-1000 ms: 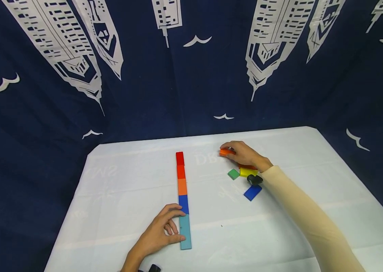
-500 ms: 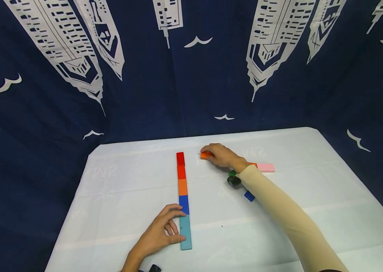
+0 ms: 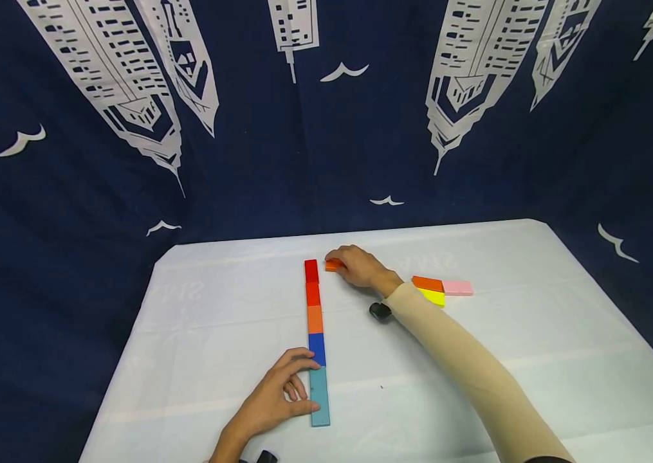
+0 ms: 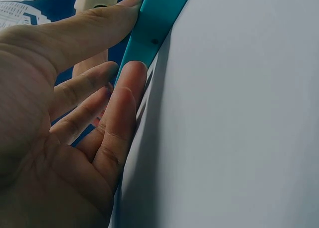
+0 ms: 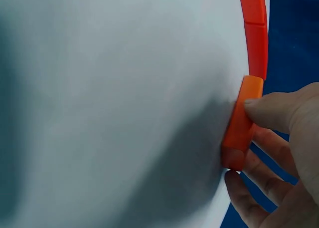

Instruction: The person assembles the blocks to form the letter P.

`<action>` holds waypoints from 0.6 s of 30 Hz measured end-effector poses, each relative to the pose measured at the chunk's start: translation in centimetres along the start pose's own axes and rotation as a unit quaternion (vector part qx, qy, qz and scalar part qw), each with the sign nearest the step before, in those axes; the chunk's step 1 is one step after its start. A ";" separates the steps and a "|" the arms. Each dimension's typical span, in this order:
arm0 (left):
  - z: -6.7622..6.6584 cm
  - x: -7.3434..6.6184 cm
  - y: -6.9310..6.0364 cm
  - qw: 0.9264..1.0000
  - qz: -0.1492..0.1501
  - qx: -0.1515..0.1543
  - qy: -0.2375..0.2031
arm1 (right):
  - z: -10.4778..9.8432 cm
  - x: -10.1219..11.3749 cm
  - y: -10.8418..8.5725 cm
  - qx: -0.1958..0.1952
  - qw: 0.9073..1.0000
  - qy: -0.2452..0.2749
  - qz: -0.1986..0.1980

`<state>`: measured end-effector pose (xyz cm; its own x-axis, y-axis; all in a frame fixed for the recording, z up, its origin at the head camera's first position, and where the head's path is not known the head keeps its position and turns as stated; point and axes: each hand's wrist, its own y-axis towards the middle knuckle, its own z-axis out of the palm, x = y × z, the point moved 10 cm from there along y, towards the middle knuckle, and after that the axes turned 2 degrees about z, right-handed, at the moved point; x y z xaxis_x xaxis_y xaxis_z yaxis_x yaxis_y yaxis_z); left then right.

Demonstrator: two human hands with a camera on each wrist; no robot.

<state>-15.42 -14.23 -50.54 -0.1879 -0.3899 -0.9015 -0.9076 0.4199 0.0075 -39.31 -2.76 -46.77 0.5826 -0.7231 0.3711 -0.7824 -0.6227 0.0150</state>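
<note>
A straight row of blocks runs away from me on the white table: teal, blue, orange, then two red blocks. Beside its near end lies my left hand, thumb and fingertips resting against the teal block, forefinger by the blue joint. My right hand pinches another orange block between thumb and fingers, just right of the far red block. A narrow gap separates them in the head view. The left wrist view shows the thumb touching the teal block's edge.
Right of the row lie an orange-red block, a pink block and a yellow block, partly behind the right sleeve. A dark blue printed cloth hangs behind the table's far edge.
My right hand has carried the orange block leftward, close to the row's far end. The left hand stays in place. The sleeve now hides the green and blue loose blocks.
</note>
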 end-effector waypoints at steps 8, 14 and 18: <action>-0.1 -0.5 0.1 1.000 0.005 -0.002 -0.011 | -0.4 -0.8 -0.5 -0.013 0.998 0.048 0.041; -0.1 -0.4 0.1 1.000 0.005 -0.002 -0.011 | -0.5 -1.8 -0.7 -0.026 0.996 0.057 0.064; -0.1 -0.3 0.1 1.000 0.002 -0.003 -0.014 | -0.3 -1.7 -0.7 -0.029 0.997 0.058 0.050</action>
<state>-15.46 -14.14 -50.29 -0.1801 -0.3654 -0.9133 -0.9089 0.4169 0.0124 -39.85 -1.04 -47.12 0.4740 -0.7394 0.4781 -0.8489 -0.5279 0.0252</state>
